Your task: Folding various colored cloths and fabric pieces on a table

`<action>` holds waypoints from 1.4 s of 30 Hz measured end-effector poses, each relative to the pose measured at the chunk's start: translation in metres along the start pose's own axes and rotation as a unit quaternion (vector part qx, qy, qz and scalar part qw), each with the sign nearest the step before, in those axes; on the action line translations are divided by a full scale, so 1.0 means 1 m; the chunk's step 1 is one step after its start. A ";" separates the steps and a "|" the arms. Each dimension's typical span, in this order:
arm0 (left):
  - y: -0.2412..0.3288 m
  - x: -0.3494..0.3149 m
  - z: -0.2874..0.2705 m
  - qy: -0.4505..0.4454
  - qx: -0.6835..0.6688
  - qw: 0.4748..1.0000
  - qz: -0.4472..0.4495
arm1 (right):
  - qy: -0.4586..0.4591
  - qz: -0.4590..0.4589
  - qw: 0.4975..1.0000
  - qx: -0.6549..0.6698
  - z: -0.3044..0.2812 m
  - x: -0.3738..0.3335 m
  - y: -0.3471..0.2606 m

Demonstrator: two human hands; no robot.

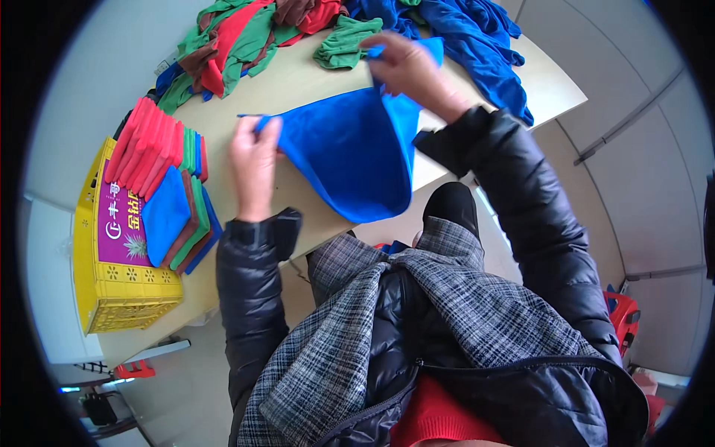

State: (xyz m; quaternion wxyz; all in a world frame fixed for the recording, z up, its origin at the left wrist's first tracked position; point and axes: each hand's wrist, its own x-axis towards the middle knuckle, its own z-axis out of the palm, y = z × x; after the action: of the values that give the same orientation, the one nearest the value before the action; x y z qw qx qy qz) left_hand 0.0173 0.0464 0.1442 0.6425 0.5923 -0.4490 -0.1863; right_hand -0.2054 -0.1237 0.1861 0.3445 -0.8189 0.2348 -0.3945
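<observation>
A blue cloth (350, 149) hangs spread between my two hands, sagging in the middle over the table's near edge. My left hand (255, 160) is closed on its left corner, with a bit of blue showing between thumb and fingers. Farther off and to the right, my right hand (413, 74), slightly blurred, pinches the cloth's other upper part. Just beyond that hand lies a crumpled green cloth (346, 43).
Folded red cloths (145, 145) and folded blue, brown and green ones (167, 212) stand at left by a yellow crate (126, 287). Loose mixed-colour cloths (238, 45) and a heap of blue cloths (477, 45) cover the far side of the pale table (298, 78).
</observation>
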 end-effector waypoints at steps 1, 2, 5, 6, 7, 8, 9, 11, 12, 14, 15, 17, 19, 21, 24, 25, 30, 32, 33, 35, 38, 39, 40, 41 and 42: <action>0.003 -0.003 0.018 -0.017 0.002 1.000 -0.021 | -0.033 0.008 0.999 0.012 0.019 -0.006 0.001; 0.004 -0.005 0.032 -0.033 0.003 0.999 -0.042 | -0.067 0.041 0.996 0.052 0.032 -0.016 0.002; -0.014 -0.018 0.052 -0.053 -0.013 0.997 -0.050 | -0.118 0.096 0.981 0.122 0.054 -0.040 -0.006; -0.021 -0.024 0.053 -0.053 -0.012 0.997 -0.055 | -0.128 0.118 0.973 0.149 0.057 -0.048 -0.008; -0.027 -0.029 0.054 -0.042 -0.010 0.998 -0.041 | -0.139 0.140 0.965 0.174 0.060 -0.055 -0.010; -0.033 -0.035 0.054 -0.032 -0.008 0.999 -0.027 | -0.141 0.144 0.964 0.176 0.062 -0.061 -0.012; -0.032 -0.037 0.057 -0.022 -0.007 1.000 -0.009 | -0.142 0.135 0.966 0.167 0.059 -0.062 -0.017; -0.031 -0.041 0.062 -0.016 0.017 1.000 0.013 | -0.145 0.117 0.971 0.150 0.056 -0.064 -0.022; -0.030 -0.043 0.064 -0.010 0.041 0.998 0.036 | -0.146 0.118 0.971 0.150 0.056 -0.065 -0.021; -0.025 -0.047 0.067 -0.006 0.066 0.996 0.059 | -0.130 0.053 0.986 0.090 0.058 -0.067 -0.016; -0.020 -0.048 0.068 -0.007 0.094 0.991 0.092 | -0.120 0.021 0.991 0.060 0.058 -0.068 -0.014; -0.012 -0.049 0.069 -0.007 0.150 0.976 0.157 | -0.110 -0.006 0.993 0.049 0.061 -0.068 -0.006; -0.007 -0.051 0.070 -0.007 0.165 0.972 0.169 | -0.093 -0.062 0.993 0.025 0.062 -0.067 -0.004; -0.006 -0.052 0.070 -0.003 0.193 0.962 0.194 | -0.114 -0.053 0.992 0.025 0.059 -0.066 -0.006; -0.007 -0.052 0.070 0.003 0.244 0.939 0.242 | -0.156 -0.036 0.987 0.021 0.053 -0.064 -0.008; -0.008 -0.051 0.070 0.006 0.269 0.925 0.267 | -0.168 -0.018 0.985 0.027 0.051 -0.063 -0.008; -0.013 -0.049 0.070 0.010 0.312 0.901 0.302 | -0.168 0.002 0.982 0.085 0.058 -0.061 0.000; -0.014 -0.047 0.068 0.002 0.276 0.918 0.286 | -0.156 -0.008 0.982 0.108 0.062 -0.060 0.005; -0.014 -0.046 0.067 -0.001 0.258 0.925 0.278 | -0.154 -0.012 0.985 0.083 0.063 -0.059 0.008; -0.012 -0.049 0.065 0.005 0.267 0.923 0.278 | -0.149 -0.021 0.988 0.032 0.064 -0.055 0.008; -0.008 -0.063 0.063 0.015 0.285 0.917 0.280 | -0.090 -0.038 0.995 0.021 0.063 -0.049 0.008; -0.008 -0.073 0.067 -0.066 0.305 0.903 0.296 | -0.059 -0.047 0.997 0.015 0.061 -0.045 0.008; -0.010 -0.082 0.068 -0.147 0.323 0.882 0.311 | -0.056 -0.049 0.997 0.014 0.056 -0.039 0.009; -0.017 -0.090 0.064 -0.146 0.326 0.880 0.312 | -0.051 -0.048 0.997 0.017 0.051 -0.031 0.006; -0.028 -0.099 0.060 -0.204 0.377 0.850 0.307 | -0.046 -0.046 0.998 0.020 0.045 -0.023 0.003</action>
State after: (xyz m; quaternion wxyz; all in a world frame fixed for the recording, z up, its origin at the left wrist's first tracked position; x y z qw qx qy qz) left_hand -0.0739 0.0805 0.0765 0.2881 0.5701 -0.7644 0.0877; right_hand -0.1827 -0.0935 0.1525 0.3524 -0.8390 0.1730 -0.3767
